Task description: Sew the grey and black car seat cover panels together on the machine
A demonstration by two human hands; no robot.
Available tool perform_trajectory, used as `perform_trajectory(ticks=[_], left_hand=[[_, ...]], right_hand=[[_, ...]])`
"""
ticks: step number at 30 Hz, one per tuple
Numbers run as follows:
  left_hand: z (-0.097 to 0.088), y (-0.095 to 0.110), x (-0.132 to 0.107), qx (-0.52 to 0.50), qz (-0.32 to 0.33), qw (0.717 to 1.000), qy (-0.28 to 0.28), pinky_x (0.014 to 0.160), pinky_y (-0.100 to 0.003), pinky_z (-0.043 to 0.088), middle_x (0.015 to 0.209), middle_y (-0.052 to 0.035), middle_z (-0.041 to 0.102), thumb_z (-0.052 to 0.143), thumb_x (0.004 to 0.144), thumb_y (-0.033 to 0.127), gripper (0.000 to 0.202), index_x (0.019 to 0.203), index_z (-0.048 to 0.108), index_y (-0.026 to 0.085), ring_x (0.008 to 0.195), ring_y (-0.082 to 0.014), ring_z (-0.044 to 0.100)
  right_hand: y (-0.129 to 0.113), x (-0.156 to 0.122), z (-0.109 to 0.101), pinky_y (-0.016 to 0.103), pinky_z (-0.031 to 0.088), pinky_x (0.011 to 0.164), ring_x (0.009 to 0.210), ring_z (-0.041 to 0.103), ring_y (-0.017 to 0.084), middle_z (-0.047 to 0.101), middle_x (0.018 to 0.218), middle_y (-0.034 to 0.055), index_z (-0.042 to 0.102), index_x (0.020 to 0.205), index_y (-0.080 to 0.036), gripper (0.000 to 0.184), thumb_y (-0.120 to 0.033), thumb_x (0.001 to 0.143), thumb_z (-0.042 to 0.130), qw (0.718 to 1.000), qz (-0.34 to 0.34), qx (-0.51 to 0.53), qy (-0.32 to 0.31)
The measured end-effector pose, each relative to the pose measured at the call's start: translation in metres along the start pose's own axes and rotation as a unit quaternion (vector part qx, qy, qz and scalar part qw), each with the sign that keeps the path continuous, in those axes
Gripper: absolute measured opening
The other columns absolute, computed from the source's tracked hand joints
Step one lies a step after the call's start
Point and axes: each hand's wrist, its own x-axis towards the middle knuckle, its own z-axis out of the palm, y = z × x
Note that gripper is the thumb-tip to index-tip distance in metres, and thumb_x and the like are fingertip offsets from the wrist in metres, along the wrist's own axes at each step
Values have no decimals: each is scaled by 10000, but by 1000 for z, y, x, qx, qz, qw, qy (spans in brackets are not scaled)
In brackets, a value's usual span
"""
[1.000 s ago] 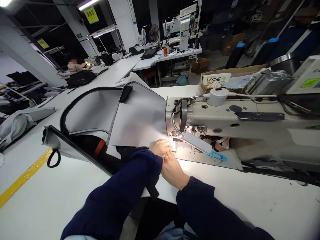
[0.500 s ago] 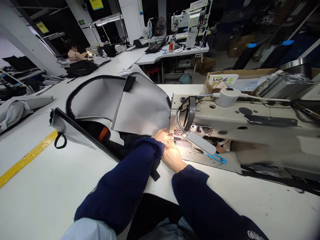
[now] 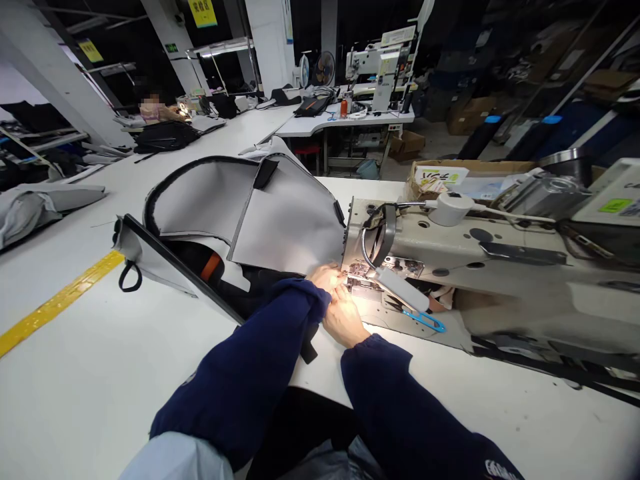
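Note:
A grey and black sewn bag piece (image 3: 287,223) spreads leftward over the table from the sewing machine (image 3: 445,247). At the lit needle area, my left hand (image 3: 326,277) has its fingers closed on the edge of the bag's black fabric, close to the presser foot (image 3: 361,275). My right hand (image 3: 345,317) is just below and touches it, fingers bent together on the same edge; the fingertips are partly hidden. A black strap end hangs below my left sleeve. Thread snips (image 3: 425,320) with a blue handle lie on the machine bed, right of my hands.
A lamp (image 3: 404,288) on a bendy neck hangs over the machine bed. Behind the machine stands a cardboard box (image 3: 417,175) of supplies. Yellow tape (image 3: 65,300) marks the white table at left. Another person (image 3: 157,110) sits at a far machine.
The view has shifted slightly, so the bag piece and machine appear a little lower and rotated. Both hands stay at the needle area with their grip much the same.

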Motion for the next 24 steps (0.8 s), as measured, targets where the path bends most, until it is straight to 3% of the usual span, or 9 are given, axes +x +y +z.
perform_trajectory(ticks=[3,6,9,13,17,20,24], left_hand=[[-28,-17,-13,34,-4,999,-13,899,-288,408,1145,-41,602,536,872,203,189,1015,657,231,1078,-186,511],[-67,-52,-42,108,-145,983,-27,948,-396,392,1297,-86,502,556,843,163,286,1107,624,246,1151,-250,474],[-87,-73,-79,122,-284,950,-30,855,-398,461,1171,-151,558,551,790,91,283,1047,646,163,1072,-276,532],[-73,-63,-109,107,-342,933,-38,713,-314,510,975,-130,615,569,699,39,272,932,669,137,895,-231,607],[-52,-35,-134,102,-317,943,-6,659,-277,501,963,-119,595,592,679,94,220,884,646,153,924,-224,599],[-42,-12,-170,100,-306,947,8,605,-280,485,910,-113,575,604,659,117,155,810,612,151,901,-232,593],[-29,19,-241,86,-296,951,18,603,-304,483,916,-91,578,568,671,121,110,770,572,168,895,-231,573]], right_hand=[[1,0,-1,477,315,1064,1236,446,319,536,1285,230,574,1211,-19,397,-224,899,439,1000,2,-1,7],[1,-1,2,453,337,1054,1289,400,301,476,1363,223,524,1268,-24,415,-213,919,403,1000,5,1,26],[4,-2,7,446,392,1009,1245,452,296,520,1316,219,549,1224,-34,383,-201,914,396,998,-8,-13,67],[9,-3,11,437,433,960,1132,543,274,599,1206,187,577,1138,-69,324,-136,893,376,989,-40,-17,141],[9,-11,5,435,426,943,920,619,214,672,948,93,570,1080,-145,328,-43,851,358,977,-103,40,181],[-3,-19,2,426,438,905,970,609,242,660,1048,96,541,1151,-186,379,-68,814,413,961,-165,57,214],[-38,-27,9,524,379,960,1201,487,355,545,1304,156,405,1363,-201,666,-120,711,512,960,-171,7,223]])
